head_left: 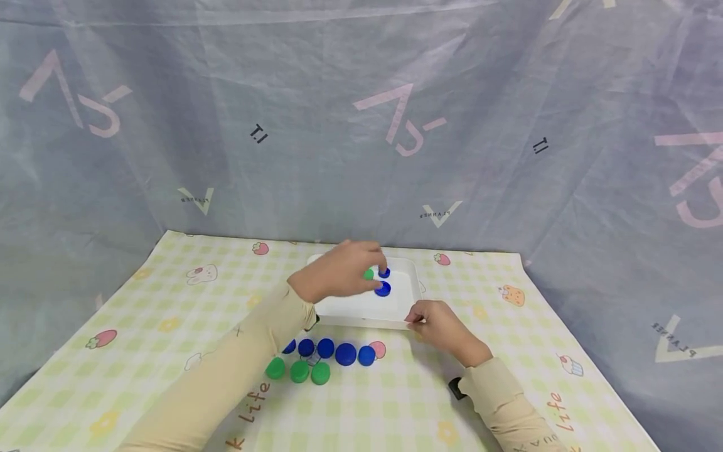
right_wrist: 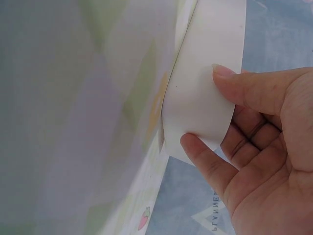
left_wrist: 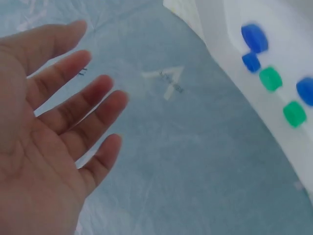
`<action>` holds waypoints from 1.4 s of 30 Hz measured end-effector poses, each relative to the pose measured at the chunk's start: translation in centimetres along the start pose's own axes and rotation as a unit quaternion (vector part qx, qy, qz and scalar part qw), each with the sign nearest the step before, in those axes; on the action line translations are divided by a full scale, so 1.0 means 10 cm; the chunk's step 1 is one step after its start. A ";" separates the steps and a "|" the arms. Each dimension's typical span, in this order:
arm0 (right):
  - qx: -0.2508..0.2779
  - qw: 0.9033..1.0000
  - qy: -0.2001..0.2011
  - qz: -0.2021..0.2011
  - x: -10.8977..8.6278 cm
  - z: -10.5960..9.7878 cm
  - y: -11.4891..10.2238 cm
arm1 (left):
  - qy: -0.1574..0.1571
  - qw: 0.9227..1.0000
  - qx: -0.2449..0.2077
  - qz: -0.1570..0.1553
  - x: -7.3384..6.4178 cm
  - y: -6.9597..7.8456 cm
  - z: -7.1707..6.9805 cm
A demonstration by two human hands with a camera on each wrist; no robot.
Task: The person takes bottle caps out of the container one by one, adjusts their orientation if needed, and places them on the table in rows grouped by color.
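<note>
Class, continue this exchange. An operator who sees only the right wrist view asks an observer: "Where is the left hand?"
Observer: The left hand is over the white tray.
Operator: Is anything in that tray?
Observer: Yes, the left wrist view shows three blue caps and two green caps inside.
Operator: Do any caps lie outside it?
Observer: Yes, a blue row and a green row of caps lie on the tablecloth, on the person's side of the tray.
</note>
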State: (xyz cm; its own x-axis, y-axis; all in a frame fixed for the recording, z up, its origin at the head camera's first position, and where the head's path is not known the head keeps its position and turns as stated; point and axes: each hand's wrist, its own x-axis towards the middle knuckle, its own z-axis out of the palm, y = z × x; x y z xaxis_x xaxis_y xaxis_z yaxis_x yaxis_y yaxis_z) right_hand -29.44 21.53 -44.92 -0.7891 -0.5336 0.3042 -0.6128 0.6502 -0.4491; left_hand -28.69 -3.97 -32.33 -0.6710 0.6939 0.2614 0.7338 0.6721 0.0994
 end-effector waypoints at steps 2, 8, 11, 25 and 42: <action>0.001 1.000 0.003 -0.001 0.00 0.00 0.00 | -0.001 1.000 0.008 -0.007 0.07 -0.06 -0.05; -0.002 1.000 0.011 -0.007 0.00 0.01 0.01 | -0.026 0.998 0.001 -0.053 0.21 -0.30 0.00; -0.003 1.000 0.011 -0.010 0.00 0.02 0.02 | -0.035 0.996 -0.006 -0.076 0.24 -0.41 0.09; -0.007 1.000 0.011 -0.016 0.01 0.03 0.02 | -0.081 0.988 -0.017 -0.131 0.28 -0.73 0.51; -0.004 1.000 0.009 0.000 0.01 0.01 0.01 | -0.152 0.976 -0.031 -0.153 0.18 -0.95 0.95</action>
State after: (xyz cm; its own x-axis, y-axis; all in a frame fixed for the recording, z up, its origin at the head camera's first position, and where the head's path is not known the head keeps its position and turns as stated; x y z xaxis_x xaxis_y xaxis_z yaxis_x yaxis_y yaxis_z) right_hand -29.60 21.46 -45.04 -0.7895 -0.5240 0.3196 -0.6134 0.6541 -0.4427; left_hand -37.84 -6.67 -41.90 -0.8532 0.5143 -0.0865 0.4931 0.8495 0.1876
